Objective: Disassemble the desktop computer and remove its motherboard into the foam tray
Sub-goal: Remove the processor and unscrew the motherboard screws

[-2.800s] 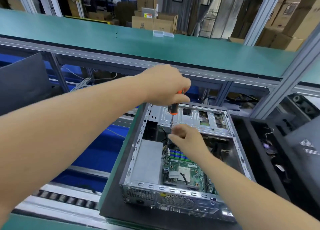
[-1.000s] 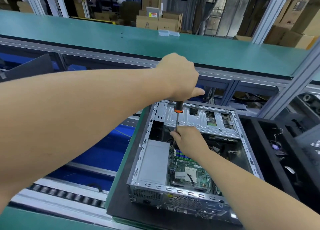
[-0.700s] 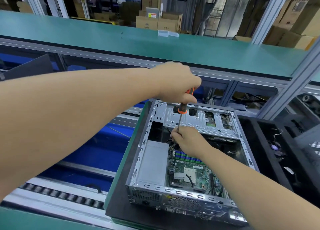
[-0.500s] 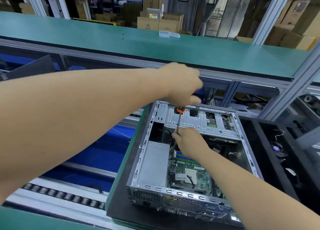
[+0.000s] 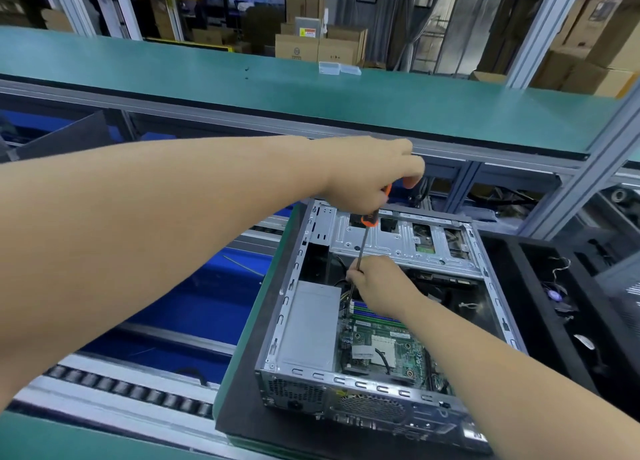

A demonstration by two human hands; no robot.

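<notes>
Two hands at work over an open computer case (image 5: 381,321) lying on a dark mat (image 5: 242,383). Left hand (image 5: 367,175) curled round the orange and black handle of a screwdriver (image 5: 362,248), shaft angled down into the case. Right hand (image 5: 377,283) pinching the shaft low down, close to the tip. Green motherboard (image 5: 384,345) still inside the case, beside a grey power supply box (image 5: 308,328), under a metal drive cage (image 5: 401,241) at the far end. Black foam tray (image 5: 540,307) just to the right of the case, holding small parts.
</notes>
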